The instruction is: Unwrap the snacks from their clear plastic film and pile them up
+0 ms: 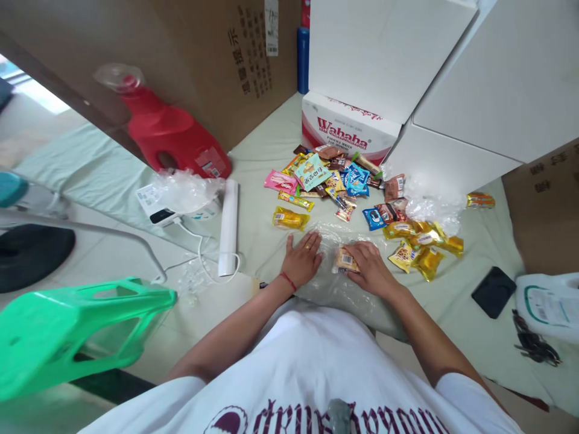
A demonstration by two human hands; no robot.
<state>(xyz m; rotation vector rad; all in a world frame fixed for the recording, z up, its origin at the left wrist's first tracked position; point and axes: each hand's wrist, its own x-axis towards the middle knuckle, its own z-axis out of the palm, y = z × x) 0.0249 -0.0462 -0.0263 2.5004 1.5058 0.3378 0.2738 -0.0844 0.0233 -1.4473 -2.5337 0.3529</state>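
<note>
My left hand [302, 260] lies flat with its fingers stretched out, resting at the edge of a clear plastic sheet or bag [328, 280] on the cloth. My right hand [371, 268] is closed on a small wrapped biscuit pack [345, 260] with a barcode label, which sits on top of the clear plastic. Just beyond my left hand is a yellow-wrapped snack [289, 219]. Several more yellow packets [427, 263] lie to the right of my right hand. A pile of mixed wrapped sweets and snacks [323, 175] spreads out farther back.
Behind the snacks stands a white Wahaba box [348, 129]. Crumpled clear plastic [434, 202] lies at the right, with a black phone-like object [493, 292] nearer me. On the left are a white roll [228, 229], a red jug [176, 132] and a green stool [85, 319].
</note>
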